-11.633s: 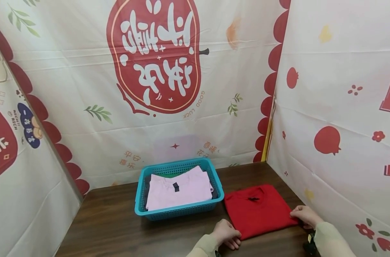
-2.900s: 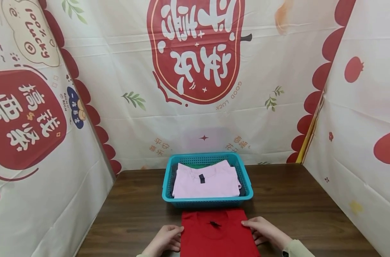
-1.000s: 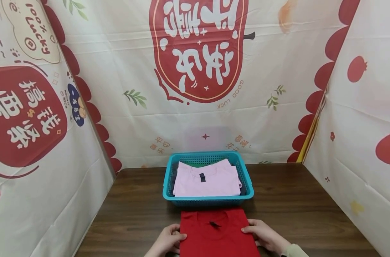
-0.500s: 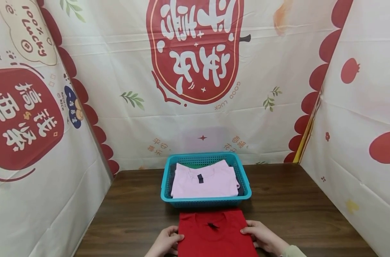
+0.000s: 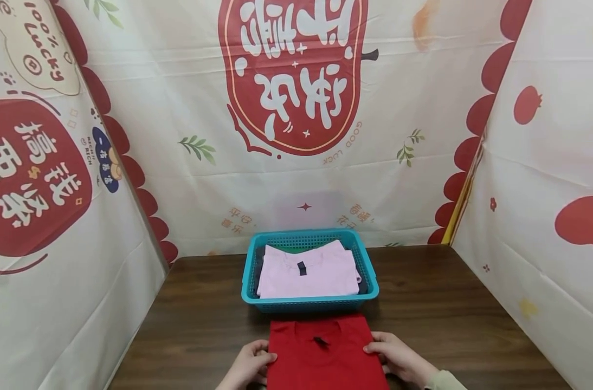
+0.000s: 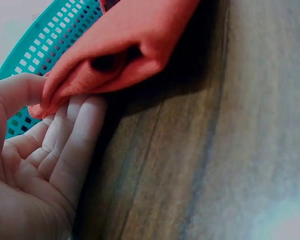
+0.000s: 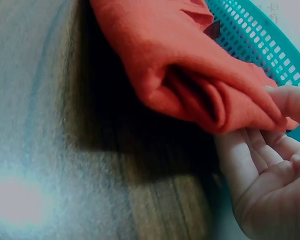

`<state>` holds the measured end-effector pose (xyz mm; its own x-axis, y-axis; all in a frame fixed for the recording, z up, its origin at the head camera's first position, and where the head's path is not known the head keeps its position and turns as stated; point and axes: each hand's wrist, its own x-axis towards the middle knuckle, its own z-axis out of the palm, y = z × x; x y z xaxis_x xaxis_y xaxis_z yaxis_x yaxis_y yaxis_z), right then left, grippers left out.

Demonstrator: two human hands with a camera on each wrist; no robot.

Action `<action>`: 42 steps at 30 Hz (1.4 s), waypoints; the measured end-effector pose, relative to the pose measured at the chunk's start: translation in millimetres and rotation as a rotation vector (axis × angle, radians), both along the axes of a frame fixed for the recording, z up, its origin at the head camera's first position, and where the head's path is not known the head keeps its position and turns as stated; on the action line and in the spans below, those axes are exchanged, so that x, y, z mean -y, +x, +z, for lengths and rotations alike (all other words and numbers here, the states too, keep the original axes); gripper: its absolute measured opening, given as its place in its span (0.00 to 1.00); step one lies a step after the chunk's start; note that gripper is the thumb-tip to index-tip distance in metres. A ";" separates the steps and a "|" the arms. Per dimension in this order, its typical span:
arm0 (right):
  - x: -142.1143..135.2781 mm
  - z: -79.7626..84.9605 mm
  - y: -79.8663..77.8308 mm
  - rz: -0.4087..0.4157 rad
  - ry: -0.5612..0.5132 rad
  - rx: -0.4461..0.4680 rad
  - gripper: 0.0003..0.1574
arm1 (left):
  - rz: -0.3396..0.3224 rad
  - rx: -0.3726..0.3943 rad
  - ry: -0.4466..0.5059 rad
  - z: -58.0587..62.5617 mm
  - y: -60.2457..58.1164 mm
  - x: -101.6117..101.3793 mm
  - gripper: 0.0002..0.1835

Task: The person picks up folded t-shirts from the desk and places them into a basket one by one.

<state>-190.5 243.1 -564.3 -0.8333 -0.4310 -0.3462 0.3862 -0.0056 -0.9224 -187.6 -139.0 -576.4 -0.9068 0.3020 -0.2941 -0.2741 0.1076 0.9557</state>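
A folded red T-shirt (image 5: 326, 357) with a dark neck label lies at the front of the table, its lower part cut off by the head view. My left hand (image 5: 250, 364) pinches its left edge, thumb on top and fingers beneath. On the opposite edge my right hand (image 5: 399, 357) pinches the cloth the same way. Both wrist views show the folded layers of the shirt (image 6: 115, 55) between thumb and fingers, with a dark shadow under the cloth. Just behind the shirt stands a teal plastic basket (image 5: 310, 304), holding a folded pale pink T-shirt (image 5: 308, 279).
Dark and green cloth shows around the pink shirt inside the basket. The brown wooden table (image 5: 194, 314) extends to both sides. Printed fabric walls (image 5: 257, 184) enclose the table at the back, left and right.
Earlier the red shirt lay right of the basket, gripped at its near corners; now it is in front of the basket, held by its sides. Over the last second little differs besides a slight view shift.
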 end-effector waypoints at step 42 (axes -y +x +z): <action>2.3 35.6 15.5 0.055 -0.039 -0.069 0.21 | 0.001 0.006 0.052 33.4 13.6 8.2 0.19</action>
